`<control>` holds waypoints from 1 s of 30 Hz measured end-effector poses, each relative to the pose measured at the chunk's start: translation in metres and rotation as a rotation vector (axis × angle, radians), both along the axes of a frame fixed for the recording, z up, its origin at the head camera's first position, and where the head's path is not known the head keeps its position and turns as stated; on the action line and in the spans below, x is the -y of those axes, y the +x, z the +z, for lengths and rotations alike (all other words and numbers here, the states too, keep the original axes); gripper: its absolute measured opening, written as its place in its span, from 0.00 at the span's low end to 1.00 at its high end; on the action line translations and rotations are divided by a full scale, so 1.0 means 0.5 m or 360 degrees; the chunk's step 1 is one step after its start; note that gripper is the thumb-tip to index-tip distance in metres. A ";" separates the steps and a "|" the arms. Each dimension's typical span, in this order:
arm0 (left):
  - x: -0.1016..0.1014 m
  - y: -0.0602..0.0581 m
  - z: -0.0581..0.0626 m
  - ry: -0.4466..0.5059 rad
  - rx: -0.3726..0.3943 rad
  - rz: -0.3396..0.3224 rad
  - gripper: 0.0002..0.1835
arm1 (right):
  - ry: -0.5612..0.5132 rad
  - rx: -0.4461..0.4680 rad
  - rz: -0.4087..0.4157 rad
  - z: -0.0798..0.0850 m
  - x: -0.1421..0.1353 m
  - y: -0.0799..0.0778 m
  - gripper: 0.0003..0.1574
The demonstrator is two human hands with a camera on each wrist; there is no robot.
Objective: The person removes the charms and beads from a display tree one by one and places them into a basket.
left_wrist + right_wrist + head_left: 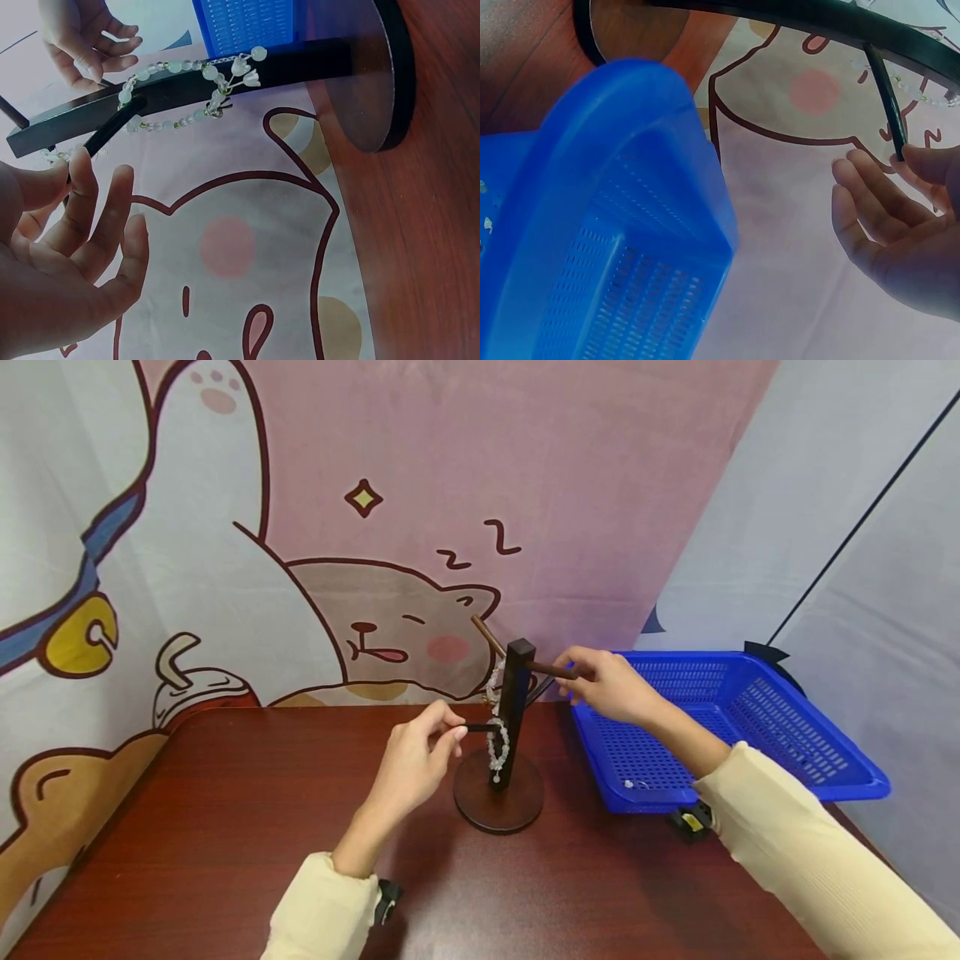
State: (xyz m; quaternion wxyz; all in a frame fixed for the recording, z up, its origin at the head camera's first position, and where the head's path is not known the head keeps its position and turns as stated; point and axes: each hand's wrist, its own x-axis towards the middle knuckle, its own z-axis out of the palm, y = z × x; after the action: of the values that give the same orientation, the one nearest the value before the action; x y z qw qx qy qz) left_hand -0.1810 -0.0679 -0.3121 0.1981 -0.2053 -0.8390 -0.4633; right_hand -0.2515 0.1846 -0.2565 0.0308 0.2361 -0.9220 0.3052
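A dark wooden jewelry stand with a round base stands upright on the table. My left hand pinches the tip of its lower left peg between thumb and forefinger. A beaded bracelet with pale beads and white flower charms hangs on that peg, beside the post. Another bracelet hangs higher up, partly hidden by the post. With thumb and fingertips, my right hand holds the end of the upper right peg; its other fingers are spread loosely.
A blue perforated basket sits right of the stand, under my right forearm. Inside it lies a small white piece, too small to identify. Behind the reddish-brown table hangs a cartoon-printed cloth.
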 end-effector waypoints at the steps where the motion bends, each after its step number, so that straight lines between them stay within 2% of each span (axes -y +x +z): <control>1: 0.000 -0.001 0.000 -0.0007 -0.0008 0.0004 0.03 | 0.0003 0.0005 0.0001 0.000 -0.001 0.001 0.08; 8: 0.003 -0.003 0.004 -0.0064 -0.0055 0.0036 0.03 | 0.0020 0.0035 0.0008 0.004 -0.008 0.011 0.09; 15: 0.009 -0.012 0.011 -0.0098 -0.0061 0.0076 0.03 | 0.0010 -0.0005 0.0036 0.003 -0.012 0.024 0.06; 21: 0.014 -0.027 0.015 -0.0107 -0.0031 0.0101 0.03 | 0.0027 -0.0030 0.0054 0.002 -0.018 0.039 0.06; 30: 0.024 -0.052 0.016 -0.0095 0.0043 0.0063 0.02 | -0.0015 -0.0036 0.0100 -0.002 -0.021 0.055 0.03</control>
State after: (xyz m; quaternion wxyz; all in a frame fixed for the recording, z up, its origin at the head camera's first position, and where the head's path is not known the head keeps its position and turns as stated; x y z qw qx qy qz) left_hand -0.2067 -0.0798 -0.3042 0.1898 -0.1881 -0.8589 -0.4369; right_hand -0.2240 0.1950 -0.2573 0.0329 0.2683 -0.9123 0.3076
